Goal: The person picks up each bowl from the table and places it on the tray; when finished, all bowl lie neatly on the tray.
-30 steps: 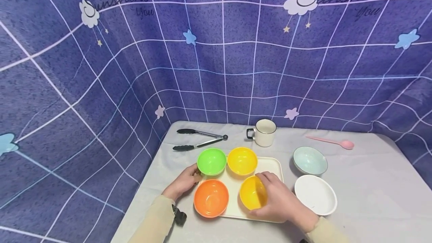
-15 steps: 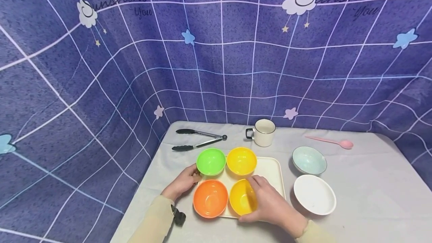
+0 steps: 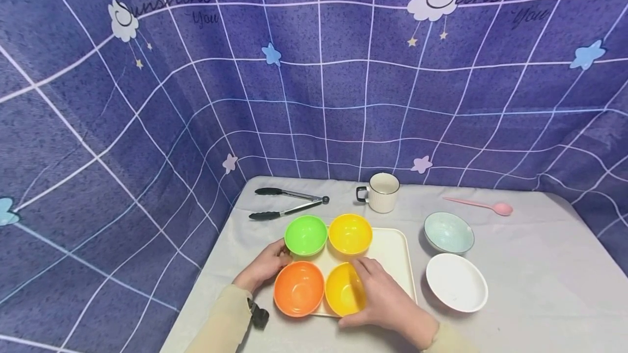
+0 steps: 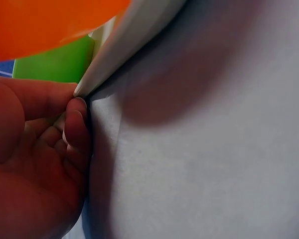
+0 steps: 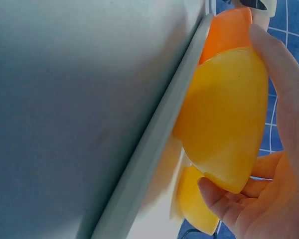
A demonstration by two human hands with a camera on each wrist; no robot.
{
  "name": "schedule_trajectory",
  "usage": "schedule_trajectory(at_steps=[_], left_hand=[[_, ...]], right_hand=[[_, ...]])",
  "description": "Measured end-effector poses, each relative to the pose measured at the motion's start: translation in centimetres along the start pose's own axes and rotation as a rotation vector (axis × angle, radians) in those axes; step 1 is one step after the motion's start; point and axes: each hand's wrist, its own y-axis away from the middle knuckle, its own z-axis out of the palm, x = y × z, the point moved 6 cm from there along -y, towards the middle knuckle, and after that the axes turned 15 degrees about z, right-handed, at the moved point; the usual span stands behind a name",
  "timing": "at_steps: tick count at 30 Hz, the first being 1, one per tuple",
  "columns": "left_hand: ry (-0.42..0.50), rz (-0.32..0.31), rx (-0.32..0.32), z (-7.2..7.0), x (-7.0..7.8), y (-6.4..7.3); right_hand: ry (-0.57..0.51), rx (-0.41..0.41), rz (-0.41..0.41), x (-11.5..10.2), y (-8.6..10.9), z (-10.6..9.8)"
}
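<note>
Right hand (image 3: 386, 299) grips the near yellow bowl (image 3: 343, 291) beside an orange bowl (image 3: 299, 290); left hand (image 3: 266, 266) pinches the tray (image 3: 391, 252) at left.

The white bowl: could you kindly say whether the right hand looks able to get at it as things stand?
Probably yes, once the right hand releases the nearer yellow bowl; only part of the tray and cloth lie between it and the white bowl.
</note>
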Motion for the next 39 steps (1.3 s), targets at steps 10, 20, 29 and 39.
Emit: schedule_trajectory(at_steps=[10,20,29,39], left_hand=[[0.026,0.014,0.016,0.0,0.1,-0.1],[0.025,-0.008,0.011,0.2,0.0,-0.1],[0.020,-0.021,0.010,0.1,-0.2,-0.1],[0.029,-0.012,0.010,0.2,-0.3,0.0]], right_hand=[[0.003,0.000,-0.007,-0.4,0.1,-0.1],[-0.011,0.086,0.074,2.5,1.1,-3.6],[0.054,0.323,0.118,9.4,4.1,-9.6],[0.021,0.420,0.223,15.2,7.6,-12.0]])
